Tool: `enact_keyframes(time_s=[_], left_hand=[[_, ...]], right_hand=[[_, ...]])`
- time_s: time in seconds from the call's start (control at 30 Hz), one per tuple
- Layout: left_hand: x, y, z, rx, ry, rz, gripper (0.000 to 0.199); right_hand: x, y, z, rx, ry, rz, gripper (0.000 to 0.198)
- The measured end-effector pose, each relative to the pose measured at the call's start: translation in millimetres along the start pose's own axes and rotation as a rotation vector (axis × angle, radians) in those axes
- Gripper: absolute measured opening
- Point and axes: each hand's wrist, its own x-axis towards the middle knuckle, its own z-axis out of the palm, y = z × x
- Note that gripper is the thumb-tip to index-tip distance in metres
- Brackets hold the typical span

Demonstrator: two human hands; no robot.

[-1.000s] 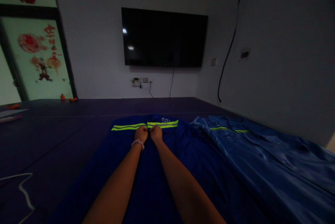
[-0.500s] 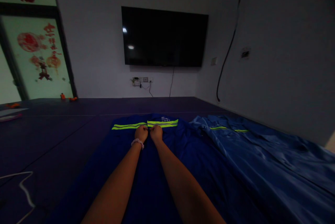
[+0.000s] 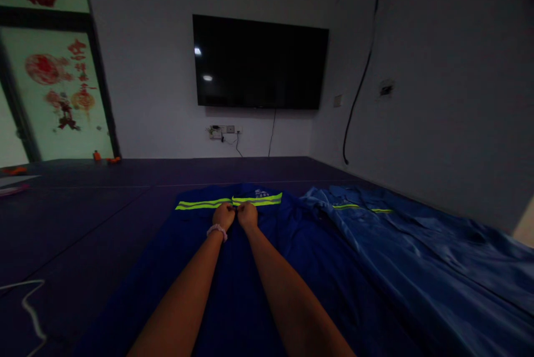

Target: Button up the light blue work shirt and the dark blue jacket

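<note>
A dark blue work jacket (image 3: pixel 225 290) lies spread flat in front of me, with a yellow-green reflective stripe (image 3: pixel 204 203) across its chest and white lettering near the collar. My left hand (image 3: pixel 224 216), with a pale scrunchie on the wrist, is closed on the jacket's front edge just under the stripe. Close beside it, my right hand (image 3: pixel 247 215) pinches the other front edge. The fingertips nearly meet at the middle of the front. Whatever small part lies between them is too dark to make out.
A lighter blue jacket (image 3: pixel 400 251) with a thin yellow stripe lies on the right. Purple matting (image 3: pixel 95 218) covers the floor. A white cable (image 3: pixel 31 310) lies at lower left, and small orange objects (image 3: pixel 113 160) sit by the door. A television (image 3: pixel 258 62) hangs on the far wall.
Both hands stay at the jacket's front, their fingertips shifting slightly. The whole view has moved a little, so most things appear slightly further left and lower.
</note>
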Motion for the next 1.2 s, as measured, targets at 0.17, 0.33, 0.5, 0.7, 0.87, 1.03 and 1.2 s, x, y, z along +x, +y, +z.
enact_keyframes(time_s=[0.17,0.33,0.5,0.7,0.87,1.03,1.2], left_hand=[[0.9,-0.6,-0.1,0.012,-0.004,0.012,0.017],[2.0,-2.9,0.2,0.017,0.004,0.016,0.013],[2.0,-3.2,1.0,0.005,0.018,0.018,0.014],[1.4,-2.0,0.7,-0.024,0.019,0.032,0.017],[1.5,-1.3,0.1,-0.034,0.024,0.047,0.017],[1.3,0.1,0.2,-0.038,0.033,0.061,0.016],[-0.7,2.5,-1.3,-0.033,0.048,0.065,0.018]], right_hand=[[-0.1,0.8,0.8,0.001,-0.004,0.003,0.02],[-0.4,0.9,-0.3,0.009,-0.001,0.005,0.018],[-1.2,0.6,-1.1,0.008,0.008,0.017,0.017],[-1.2,-0.6,-1.1,-0.002,0.022,0.02,0.016],[-2.4,-0.9,-1.2,0.002,0.031,0.028,0.016],[-2.4,-1.0,-2.2,0.021,0.033,0.028,0.017],[-2.2,-2.5,-4.1,0.048,0.03,0.024,0.016]])
